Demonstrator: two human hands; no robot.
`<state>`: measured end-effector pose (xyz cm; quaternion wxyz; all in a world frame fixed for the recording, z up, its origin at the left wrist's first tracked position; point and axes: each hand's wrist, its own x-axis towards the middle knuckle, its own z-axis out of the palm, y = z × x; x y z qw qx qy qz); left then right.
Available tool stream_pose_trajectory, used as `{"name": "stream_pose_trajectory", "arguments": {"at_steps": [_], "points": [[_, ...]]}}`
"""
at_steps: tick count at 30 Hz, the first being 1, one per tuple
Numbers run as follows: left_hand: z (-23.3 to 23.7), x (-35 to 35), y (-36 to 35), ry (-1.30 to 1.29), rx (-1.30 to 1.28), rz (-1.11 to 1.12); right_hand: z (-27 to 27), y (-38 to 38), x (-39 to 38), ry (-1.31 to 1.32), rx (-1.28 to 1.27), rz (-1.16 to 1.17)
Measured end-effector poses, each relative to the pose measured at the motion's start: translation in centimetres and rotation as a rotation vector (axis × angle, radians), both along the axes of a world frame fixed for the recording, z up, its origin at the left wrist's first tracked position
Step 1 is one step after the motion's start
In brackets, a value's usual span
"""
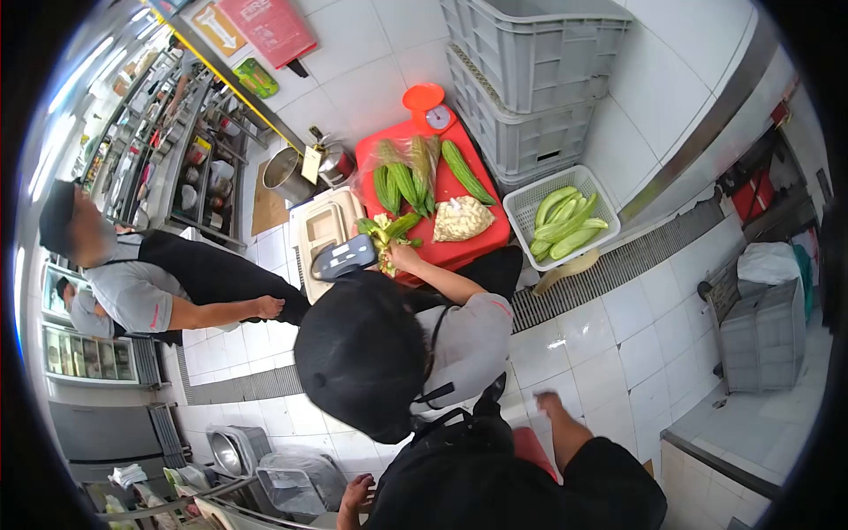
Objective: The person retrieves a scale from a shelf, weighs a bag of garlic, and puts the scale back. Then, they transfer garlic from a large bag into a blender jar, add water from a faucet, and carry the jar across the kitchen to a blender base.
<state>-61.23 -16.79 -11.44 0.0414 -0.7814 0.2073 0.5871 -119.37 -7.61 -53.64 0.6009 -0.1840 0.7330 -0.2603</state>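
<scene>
From the head camera, looking down at a tiled kitchen floor (583,340): the wearer's left hand (358,491), low in view, has its fingers loosely curled and nothing visible in them; nearest it, just to the left, is a wrapped plastic container (300,484). The right hand (549,403) hangs over the tiles, apart from everything; it is too small to tell how far its fingers are open, though nothing shows in them. Directly ahead, a co-worker in a black cap (362,358) bends over a red table (481,243), one hand on leafy greens (389,230). Right of the table, long green gourds (565,223) lie in a white basket (521,212). In such close quarters, good handling probably means elbows tucked in, clear of the co-worker's back, and dry, firm footing.
</scene>
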Motion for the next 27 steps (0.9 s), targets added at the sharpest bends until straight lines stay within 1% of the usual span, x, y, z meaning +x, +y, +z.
{"name": "stream_pose_trajectory", "arguments": {"at_steps": [1,2,4,5,6,8,9,10,11,12,13,14,15,16,17,18,19,20,21,22,24,26,27], "points": [[-0.5,1.0,-0.1,0.013,-0.012,0.015,5.9,1.4,2.3,-0.038,0.519,0.073],[-1.2,2.2,0.0,0.027,-0.023,0.031,6.6,5.8,4.5,0.152,0.095,0.548],[-3.5,4.8,-0.2,0.050,-0.039,0.070,8.3,7.1,7.4,0.206,0.143,1.225],[-4.6,6.4,0.2,0.052,-0.050,0.110,12.7,5.8,9.5,-0.081,0.469,0.742],[-5.6,7.8,0.2,0.069,-0.076,0.114,19.4,3.5,11.8,-0.203,0.730,0.172],[-7.4,11.2,0.3,0.107,-0.133,0.147,18.7,4.2,14.6,-0.369,0.540,0.183],[-8.7,13.1,0.5,0.101,-0.140,0.174,15.5,5.3,15.1,-0.413,0.582,0.291],[-9.3,14.7,0.5,0.095,-0.167,0.178,11.8,4.7,15.4,-0.448,0.630,0.410],[-10.1,16.3,0.7,0.081,-0.213,0.173,12.7,2.0,15.7,-0.354,0.602,0.516],[-10.7,17.8,0.9,0.064,-0.274,0.179,14.0,-1.9,16.1,-0.212,0.509,0.614],[-11.0,19.8,0.7,0.002,-0.272,0.153,14.6,-6.5,16.6,-0.038,0.341,0.725],[-10.2,21.4,0.2,-0.070,-0.236,0.059,15.4,-12.2,17.8,0.151,0.146,0.847],[-12.5,23.5,1.0,-0.189,-0.354,-0.064,16.2,-18.5,19.8,0.331,-0.064,0.894],[-13.4,25.7,1.7,-0.224,-0.402,-0.065,18.7,-25.1,23.5,0.453,-0.264,0.836],[-12.9,27.0,1.9,-0.258,-0.425,-0.062,22.1,-31.1,27.5,0.514,-0.446,0.710],[-12.3,28.1,2.1,-0.269,-0.461,0.008,25.9,-36.3,32.2,0.515,-0.604,0.583],[-11.8,29.0,2.3,-0.280,-0.503,0.059,30.7,-39.7,36.9,0.506,-0.751,0.505],[-11.3,29.9,2.6,-0.242,-0.512,0.167,33.8,-42.3,41.4,0.500,-0.862,0.465],[-10.8,30.8,2.6,-0.201,-0.528,0.262,35.6,-44.2,44.9,0.486,-0.944,0.441],[-10.6,31.7,2.9,-0.220,-0.531,0.317,36.8,-45.4,47.8,0.491,-0.998,0.441],[-10.4,32.6,3.9,-0.198,-0.598,0.512,37.7,-46.9,51.5,0.538,-1.059,0.445],[-9.3,32.9,5.0,-0.168,-0.548,0.590,36.8,-47.6,52.9,0.617,-1.070,0.488],[-10.0,33.3,5.4,-0.136,-0.513,0.605,35.6,-48.1,53.2,0.670,-1.055,0.528]]}}
